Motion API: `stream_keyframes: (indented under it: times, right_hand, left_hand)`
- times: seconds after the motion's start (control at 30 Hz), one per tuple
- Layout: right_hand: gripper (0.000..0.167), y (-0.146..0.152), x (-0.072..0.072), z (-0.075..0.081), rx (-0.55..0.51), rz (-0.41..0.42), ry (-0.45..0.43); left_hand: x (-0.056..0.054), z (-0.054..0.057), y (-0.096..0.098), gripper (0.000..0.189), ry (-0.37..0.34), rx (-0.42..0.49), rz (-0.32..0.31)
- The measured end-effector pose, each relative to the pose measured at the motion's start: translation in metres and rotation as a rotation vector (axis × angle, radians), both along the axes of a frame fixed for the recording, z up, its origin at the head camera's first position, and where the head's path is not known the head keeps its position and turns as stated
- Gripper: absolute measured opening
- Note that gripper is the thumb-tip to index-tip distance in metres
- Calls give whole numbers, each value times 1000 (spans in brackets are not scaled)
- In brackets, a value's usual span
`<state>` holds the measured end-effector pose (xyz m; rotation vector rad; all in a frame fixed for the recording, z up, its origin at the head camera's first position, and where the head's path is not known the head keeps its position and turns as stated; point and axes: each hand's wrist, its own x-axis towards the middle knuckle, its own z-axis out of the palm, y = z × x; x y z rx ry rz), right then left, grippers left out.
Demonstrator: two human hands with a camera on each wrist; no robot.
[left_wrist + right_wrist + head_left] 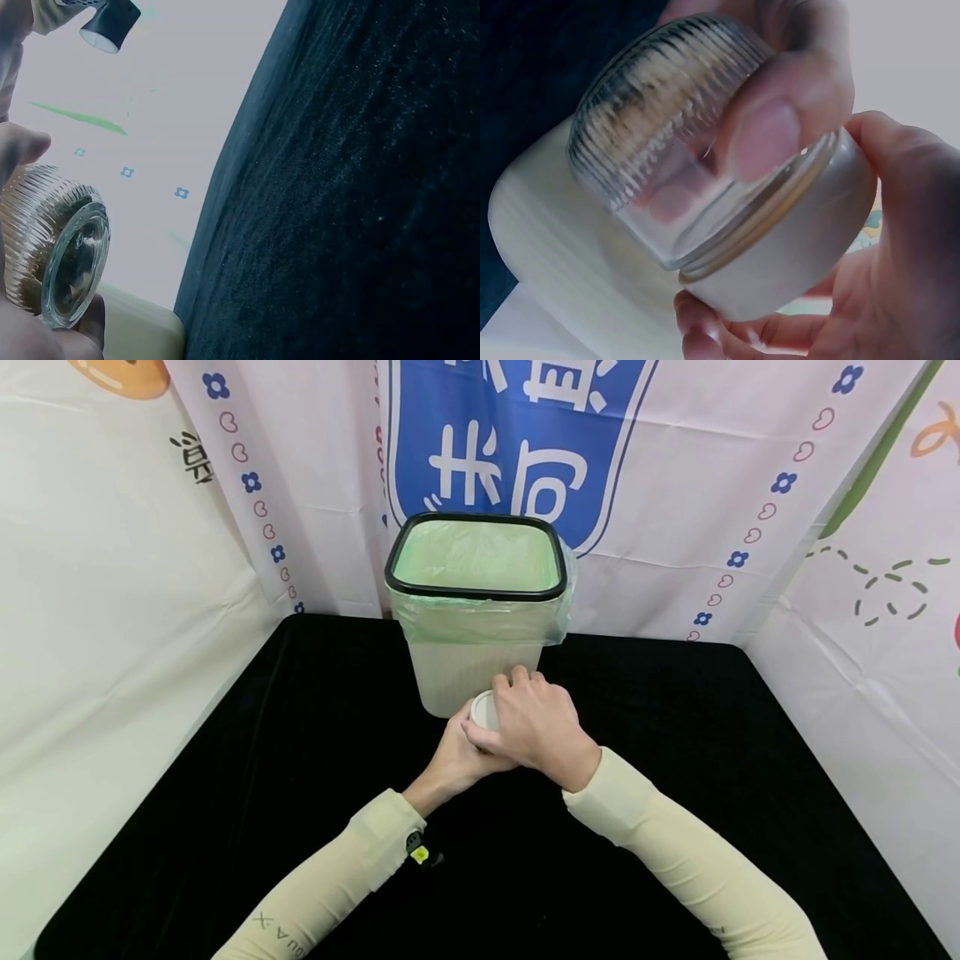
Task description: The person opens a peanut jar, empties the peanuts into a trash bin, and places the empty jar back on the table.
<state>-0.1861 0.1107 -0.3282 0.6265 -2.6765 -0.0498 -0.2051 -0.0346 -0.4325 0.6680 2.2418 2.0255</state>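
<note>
A ribbed clear glass jar with some brown contents is held tilted between both hands, in front of the bin. My left hand grips the glass body, its thumb lying across the side near the neck. Over the top, my right hand holds the smooth white lid, with fingers and thumb curled round its edge. In the right wrist view the lid sits at the jar's mouth. The left wrist view shows the round glass base. From the head view, the hands hide most of the jar.
Just beyond the hands, a pale bin with a black rim and green liner bag stands on the black-covered table. White printed curtains enclose the back and sides. A small black device is on the left sleeve.
</note>
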Motion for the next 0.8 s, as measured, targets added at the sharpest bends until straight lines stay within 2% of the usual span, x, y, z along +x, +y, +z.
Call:
stream_keyframes:
  times: [0.33,0.63,0.8]
  right_hand:
    - [61,6,-1,1,24,72,13]
    - [56,11,-5,2,-6,159,43]
    - [55,13,-7,4,-18,180,-24]
  left_hand:
    - [0,0,-1,86,-8,-34,-9]
    - [0,1,-3,87,-24,-25,-22]
    - [1,2,-2,87,-40,-17,-33]
